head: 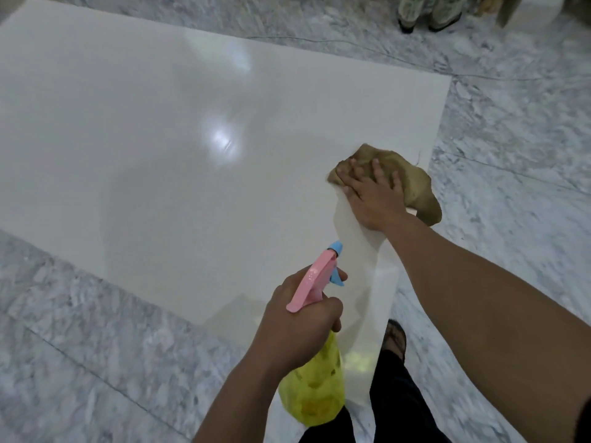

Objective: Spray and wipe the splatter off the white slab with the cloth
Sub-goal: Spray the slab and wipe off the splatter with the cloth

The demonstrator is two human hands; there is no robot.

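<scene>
1. Brown cloth [412,183] is pressed flat under the right hand [374,193], fingers spread straight, at the right edge of the white slab [160,139].
2. A yellow spray bottle [315,378] is gripped by the left hand [300,318], fingers curled round its neck, nozzle aimed toward the cloth.
3. Grey marble floor [80,346] lies under the slab.

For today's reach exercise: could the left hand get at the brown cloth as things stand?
Probably not: the left hand grips the spray bottle, and the right hand covers the cloth.
</scene>
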